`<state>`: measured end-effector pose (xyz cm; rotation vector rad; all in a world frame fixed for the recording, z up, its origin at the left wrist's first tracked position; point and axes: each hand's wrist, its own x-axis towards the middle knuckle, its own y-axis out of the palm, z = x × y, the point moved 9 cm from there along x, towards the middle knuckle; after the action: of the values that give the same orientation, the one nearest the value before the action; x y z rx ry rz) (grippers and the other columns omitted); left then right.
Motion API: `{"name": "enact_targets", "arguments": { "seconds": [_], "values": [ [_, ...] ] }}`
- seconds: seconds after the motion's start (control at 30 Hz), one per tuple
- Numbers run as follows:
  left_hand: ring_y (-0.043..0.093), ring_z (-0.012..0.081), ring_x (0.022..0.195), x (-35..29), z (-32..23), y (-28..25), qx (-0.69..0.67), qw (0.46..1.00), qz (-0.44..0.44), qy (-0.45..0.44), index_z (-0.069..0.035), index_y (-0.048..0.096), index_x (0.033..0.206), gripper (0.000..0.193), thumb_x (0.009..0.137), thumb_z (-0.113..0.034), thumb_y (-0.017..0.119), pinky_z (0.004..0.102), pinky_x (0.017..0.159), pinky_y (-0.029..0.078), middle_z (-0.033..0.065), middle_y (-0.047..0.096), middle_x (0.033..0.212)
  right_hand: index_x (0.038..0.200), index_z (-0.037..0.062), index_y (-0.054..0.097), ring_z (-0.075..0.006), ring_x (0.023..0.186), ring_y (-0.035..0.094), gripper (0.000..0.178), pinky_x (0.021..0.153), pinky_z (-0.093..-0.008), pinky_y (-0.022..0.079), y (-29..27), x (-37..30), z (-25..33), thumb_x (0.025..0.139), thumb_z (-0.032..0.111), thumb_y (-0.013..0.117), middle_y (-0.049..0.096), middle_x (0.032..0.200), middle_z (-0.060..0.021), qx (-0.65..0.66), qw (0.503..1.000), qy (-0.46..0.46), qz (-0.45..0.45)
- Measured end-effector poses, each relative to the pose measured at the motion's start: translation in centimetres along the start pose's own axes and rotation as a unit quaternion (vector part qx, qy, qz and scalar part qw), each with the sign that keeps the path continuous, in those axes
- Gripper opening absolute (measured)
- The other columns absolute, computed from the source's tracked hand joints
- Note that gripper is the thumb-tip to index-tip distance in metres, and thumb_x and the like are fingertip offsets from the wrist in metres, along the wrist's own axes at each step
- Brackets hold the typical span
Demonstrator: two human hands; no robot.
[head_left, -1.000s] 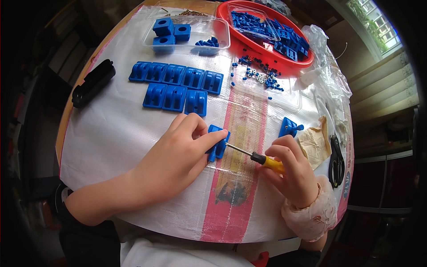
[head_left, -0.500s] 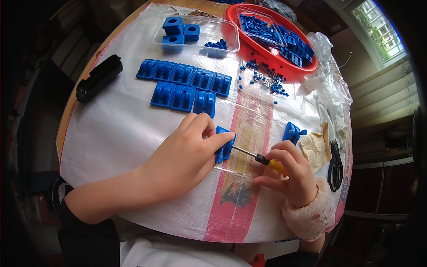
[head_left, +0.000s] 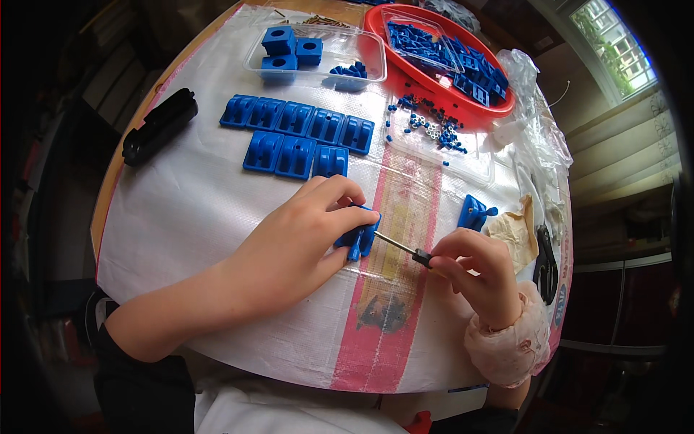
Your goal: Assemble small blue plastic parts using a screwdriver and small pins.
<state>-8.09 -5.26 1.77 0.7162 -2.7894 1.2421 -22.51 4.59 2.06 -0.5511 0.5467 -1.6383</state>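
Observation:
A blue plastic bracket (head_left: pixel 367 237) with a small lever at its near end lies on the white sheet, gripped by the fingers of my left hand (head_left: pixel 293 239). In my right hand (head_left: pixel 477 271) is a screwdriver (head_left: pixel 396 242), its handle pinched between thumb and fingers. The shaft points left, and its tip meets the right side of the bracket, where my left thumb partly covers the contact. To the right, a second blue bracket (head_left: pixel 473 213) with a lever rests apart from both hands.
Finished-looking blue brackets (head_left: pixel 296 119) stand in two rows beyond my left hand. Behind them are a clear tub (head_left: pixel 376 61) with blue blocks and a red basin (head_left: pixel 463 94) of blue parts. Tiny parts fill a clear lid (head_left: pixel 481 166). Black scissors (head_left: pixel 546 264) and a black case (head_left: pixel 160 128) flank the table.
My right hand has closed more around the screwdriver handle, its fingers drawn together over it. The bracket and my left hand have shifted slightly.

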Motion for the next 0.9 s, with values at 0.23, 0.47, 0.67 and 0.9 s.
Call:
{"name": "enact_targets", "arguments": {
  "seconds": [0.23, 0.47, 0.67, 0.9],
  "values": [
    [0.054, 0.0292, 0.112, 0.2, 0.0, 0.1, -0.002, 1.000, 0.008, 0.000, -0.002, 0.064, 0.113, 0.036, 0.078, 0.001, 0.070, 0.0379, 0.099, 0.044, 0.0132, 0.055, 0.115, 0.088, 0.0036, 0.067, -0.0186, 0.067, 0.065, 0.024, 0.058, -0.0271, 0.052, -0.4, 0.5, 1.0, 0.070, 0.005, 0.083, 0.062, 0.081, -0.0054, -0.049, 0.997, -0.055, -0.029],
    [0.054, 0.0289, 0.111, 0.1, 0.0, 0.0, -0.007, 1.000, 0.007, 0.000, -0.002, 0.065, 0.112, 0.037, 0.076, 0.003, 0.070, 0.0380, 0.098, 0.044, 0.0127, 0.056, 0.114, 0.094, 0.0023, 0.069, -0.0144, 0.067, 0.065, 0.020, 0.059, -0.0236, 0.052, -0.7, 0.2, 0.9, 0.076, 0.005, 0.079, 0.068, 0.081, -0.0059, -0.040, 0.997, -0.060, -0.027],
    [0.054, 0.0290, 0.110, 0.3, 0.1, 0.0, -0.012, 1.000, 0.006, 0.008, -0.002, 0.066, 0.111, 0.037, 0.075, 0.003, 0.071, 0.0377, 0.097, 0.045, 0.0122, 0.056, 0.113, 0.102, -0.0036, 0.065, -0.0065, 0.068, 0.062, 0.017, 0.054, -0.0200, 0.046, 2.0, -0.5, -2.7, 0.094, 0.011, 0.064, 0.068, 0.083, -0.0052, 0.319, 0.918, 0.216, 0.091],
    [0.055, 0.0281, 0.109, 0.4, 0.3, 0.2, -0.021, 1.000, 0.023, 0.002, -0.004, 0.066, 0.113, 0.039, 0.075, 0.003, 0.071, 0.0370, 0.096, 0.045, 0.0115, 0.057, 0.113, 0.116, -0.0007, 0.056, -0.0080, 0.065, 0.061, 0.022, 0.052, -0.0201, 0.045, 3.2, -1.3, -2.8, 0.100, 0.015, 0.053, 0.067, 0.089, -0.0089, 0.429, 0.836, 0.295, 0.171]
  ]
}}
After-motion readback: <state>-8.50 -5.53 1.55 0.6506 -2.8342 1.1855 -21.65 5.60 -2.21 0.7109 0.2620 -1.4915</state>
